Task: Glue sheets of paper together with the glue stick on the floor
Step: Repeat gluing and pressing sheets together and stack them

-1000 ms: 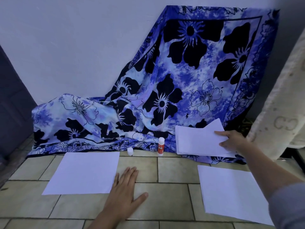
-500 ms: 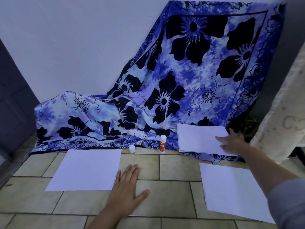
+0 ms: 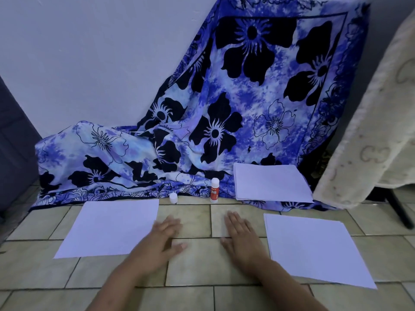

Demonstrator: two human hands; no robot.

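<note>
— Head view, nearest first: what are the hands doing?
— Both lie flat on the floor tiles [image 3: 195, 261], fingers straight, holding nothing. The left hand [image 3: 161, 241] is at the edge of the single sheet [image 3: 107, 227] at nine o'clock, and the right hand [image 3: 241, 239] is near the stack [image 3: 314, 248] at three.
— And the glue stick [image 3: 215, 190]?
— Upright at twelve o'clock by the cloth [image 3: 224, 108] hem, with a small white cap [image 3: 173, 197] apart at eleven. A careless reach could topple it, and left uncapped the glue may dry.
— Farther back?
— Another pile [image 3: 269, 185] at one o'clock rests on the cloth and could slide.
</note>
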